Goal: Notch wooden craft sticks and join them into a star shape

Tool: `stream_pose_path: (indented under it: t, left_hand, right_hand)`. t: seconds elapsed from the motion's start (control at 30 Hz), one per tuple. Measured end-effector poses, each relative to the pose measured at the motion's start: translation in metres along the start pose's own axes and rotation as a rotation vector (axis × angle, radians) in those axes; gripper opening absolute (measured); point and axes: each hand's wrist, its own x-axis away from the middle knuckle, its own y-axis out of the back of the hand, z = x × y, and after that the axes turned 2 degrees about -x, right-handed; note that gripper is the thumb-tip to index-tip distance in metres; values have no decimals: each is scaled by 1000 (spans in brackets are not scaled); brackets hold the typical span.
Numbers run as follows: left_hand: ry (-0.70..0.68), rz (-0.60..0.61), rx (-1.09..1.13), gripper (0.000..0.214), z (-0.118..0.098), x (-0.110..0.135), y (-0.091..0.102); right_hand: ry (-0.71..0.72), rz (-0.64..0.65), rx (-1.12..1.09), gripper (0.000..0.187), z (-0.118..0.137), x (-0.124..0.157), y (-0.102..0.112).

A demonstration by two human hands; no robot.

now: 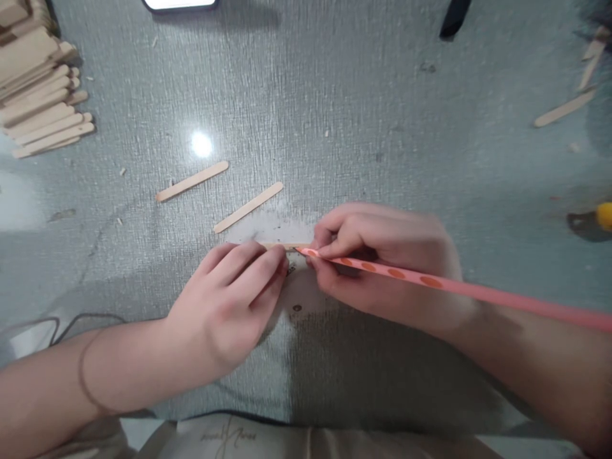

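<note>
My right hand (377, 261) is closed around a pink pencil (396, 274) with orange oval spots. The pencil's dark tip touches a thin wooden stick (272, 246) that lies crosswise between my hands. My left hand (239, 293) has its fingers bent over the near side of this stick, gripping it; the fingers cover most of its left part. Beneath the hands is a whitish flat piece (310, 296) with a dark round spot. Two loose popsicle sticks, one nearer (248, 208) and one farther left (192, 181), lie beyond my left hand.
A pile of popsicle sticks (43, 108) sits at the far left. More stick pieces (564, 108) lie at the right, above a yellow-tipped object (603, 217). At the top are a device with a bright screen (180, 4) and a black object (454, 19). A thin cable (86, 317) runs at left.
</note>
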Motion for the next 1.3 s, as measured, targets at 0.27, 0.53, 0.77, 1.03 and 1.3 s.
stream_pose_path:
  t: [0.27,0.53,0.77,1.03,1.3]
  left_hand:
    - [-1,-9,13,21,0,-1,0]
    - [-2,-13,-5,19,-2,-1,1]
    - [-3,-11,5,21,-1,0,0]
    - [-27,-25,-29,21,-1,-3,1]
    - [-64,22,3,16,0,-2,3]
  right_hand:
    - [5,3,-1,25,1,-1,1]
    - [4,7,3,26,1,-1,1]
    - [3,8,2,26,1,-1,1]
    - [-7,-23,-38,25,1,-2,1]
    - [4,-4,-55,23,-1,-1,2]
